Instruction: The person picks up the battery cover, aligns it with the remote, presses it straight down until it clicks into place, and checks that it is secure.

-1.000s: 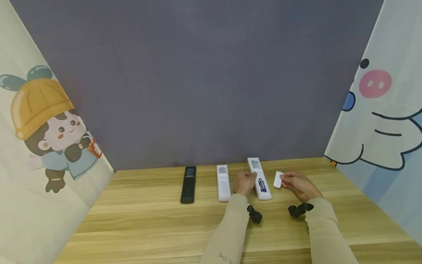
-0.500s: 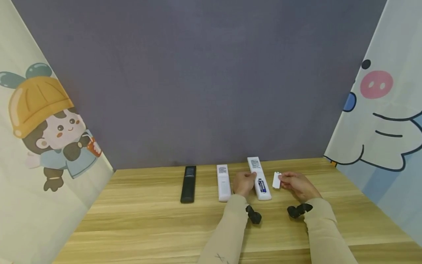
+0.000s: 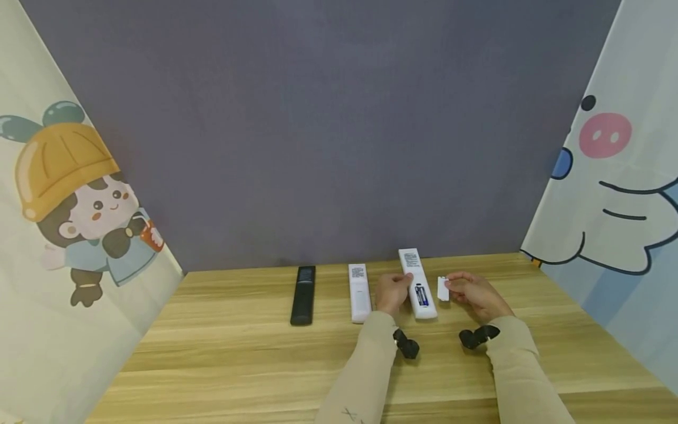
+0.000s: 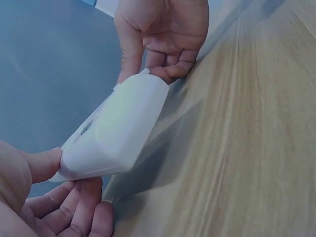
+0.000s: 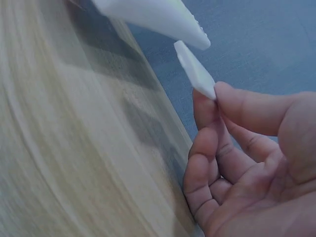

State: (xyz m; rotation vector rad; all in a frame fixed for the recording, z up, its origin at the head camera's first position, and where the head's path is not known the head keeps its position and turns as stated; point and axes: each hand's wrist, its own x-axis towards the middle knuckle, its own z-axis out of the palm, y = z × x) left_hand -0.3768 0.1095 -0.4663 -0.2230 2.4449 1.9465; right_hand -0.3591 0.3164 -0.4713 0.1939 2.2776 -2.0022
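Note:
A white remote control (image 3: pixel 415 271) lies back side up in my left hand (image 3: pixel 392 292), its battery compartment uncovered with batteries (image 3: pixel 421 295) inside. In the left wrist view, the left thumb and fingers pinch the edge of the remote (image 4: pixel 118 126), which is raised off the table over its own shadow. My right hand (image 3: pixel 478 296) pinches a small white battery cover (image 3: pixel 442 288) between thumb and forefinger, just right of the remote. From the right wrist, the cover (image 5: pixel 196 71) appears tilted close by the remote's end (image 5: pixel 163 17), a small gap between them.
A second white remote (image 3: pixel 360 294) lies back side up left of the left hand. Farther left is a black remote (image 3: pixel 302 297). The wooden table (image 3: pixel 238 365) ends at a grey panel (image 3: pixel 318 147) behind. Patterned cloths (image 3: pixel 625 229) flank both sides.
The held remote has risen slightly with my left hand. The battery cover in my right hand has moved a little left, nearer the remote, and turned more upright.

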